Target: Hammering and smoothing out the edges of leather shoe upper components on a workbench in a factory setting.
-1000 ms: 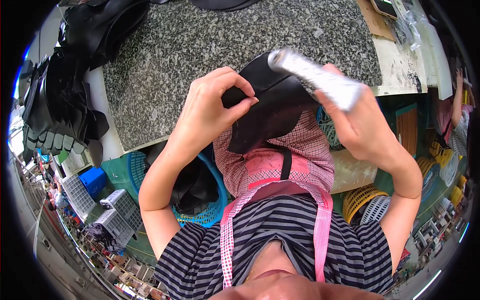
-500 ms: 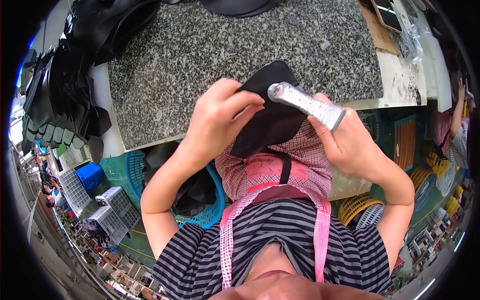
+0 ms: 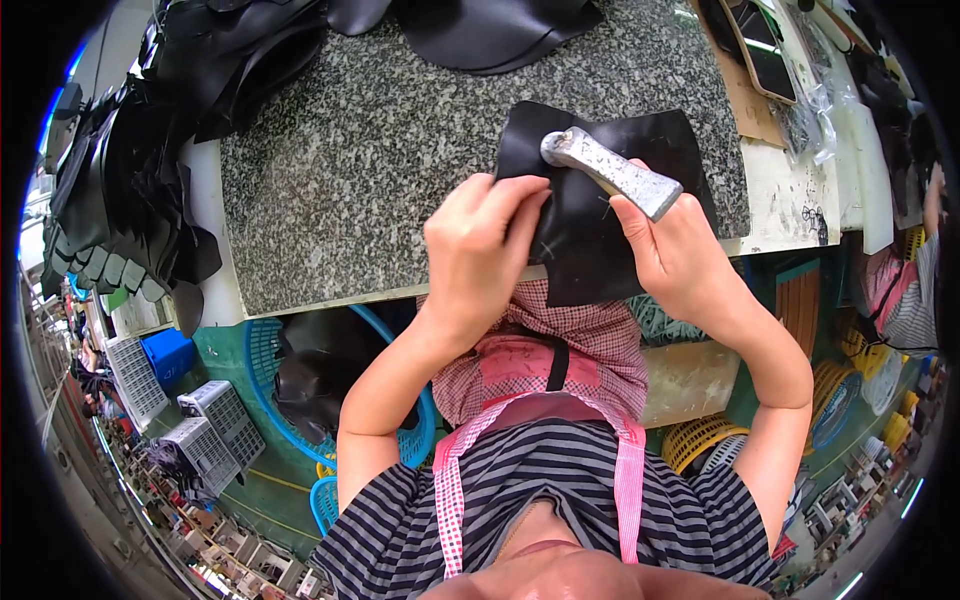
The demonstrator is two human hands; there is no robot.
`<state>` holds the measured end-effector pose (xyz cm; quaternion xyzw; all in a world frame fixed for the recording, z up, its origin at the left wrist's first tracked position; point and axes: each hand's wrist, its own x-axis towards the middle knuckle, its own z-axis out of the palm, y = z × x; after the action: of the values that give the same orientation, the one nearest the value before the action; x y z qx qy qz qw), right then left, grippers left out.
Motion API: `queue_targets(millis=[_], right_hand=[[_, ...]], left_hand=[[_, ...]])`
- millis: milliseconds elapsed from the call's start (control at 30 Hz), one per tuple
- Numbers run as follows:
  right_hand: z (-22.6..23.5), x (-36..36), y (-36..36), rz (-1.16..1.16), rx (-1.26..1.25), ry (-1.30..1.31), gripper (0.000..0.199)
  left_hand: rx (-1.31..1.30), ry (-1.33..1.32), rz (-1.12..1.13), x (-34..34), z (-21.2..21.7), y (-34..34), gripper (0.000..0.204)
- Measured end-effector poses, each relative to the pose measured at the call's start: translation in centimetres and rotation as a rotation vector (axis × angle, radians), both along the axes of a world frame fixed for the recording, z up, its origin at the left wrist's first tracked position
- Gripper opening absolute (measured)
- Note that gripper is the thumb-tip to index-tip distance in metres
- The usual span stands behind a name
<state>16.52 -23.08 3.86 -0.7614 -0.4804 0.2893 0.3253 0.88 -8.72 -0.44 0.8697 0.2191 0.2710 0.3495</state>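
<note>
A black leather piece [image 3: 590, 245] lies partly on the speckled stone slab [image 3: 340, 200] and hangs over its front edge. At its left edge, the fingertips of my left hand [image 3: 475, 255] are pinched together on the leather. My right hand [image 3: 685, 265] is closed around a hammer [image 3: 620, 175], whose handle is mostly hidden by the fingers. The hammer's worn silvery metal head is over the leather, its rounded end near the left fingertips; whether it touches the leather I cannot tell.
More black leather pieces [image 3: 480, 35] lie at the slab's far side, and a large stack [image 3: 120, 190] sits at the left. A phone [image 3: 765, 55] lies at the far right. Below the table is a blue basket [image 3: 262, 365] holding black pieces; yellow baskets [image 3: 700, 430] stand at the right.
The leather piece has moved farther onto the slab and now lies spread wider toward the right. My left hand has shifted right along with it; the hammer has turned slightly.
</note>
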Motion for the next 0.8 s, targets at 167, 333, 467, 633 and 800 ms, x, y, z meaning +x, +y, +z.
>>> queue_targets(millis=[167,333,467,633,800], right_hand=[[-1.2,0.2,0.1,-0.006,0.109,-0.003,0.016],[-2.3,0.5,-0.2,-0.003,0.213,-0.038,0.016],[-2.4,0.5,-0.4,0.016,0.202,-0.053,0.016],[-2.1,0.6,-0.4,0.015,0.212,-0.039,0.017],[0.7,1.0,-0.1,0.002,0.323,-0.036,0.012]], left_hand=[[-0.063,-0.041,0.008,-0.1,0.4,1.3,0.013],[0.064,0.074,-0.033,-0.9,1.4,1.3,0.015],[0.007,0.143,0.011,-0.8,2.0,1.2,0.016],[-0.16,0.225,0.052,-0.7,2.2,1.6,0.019],[-0.15,0.191,0.031,-0.6,2.2,1.9,0.018]])
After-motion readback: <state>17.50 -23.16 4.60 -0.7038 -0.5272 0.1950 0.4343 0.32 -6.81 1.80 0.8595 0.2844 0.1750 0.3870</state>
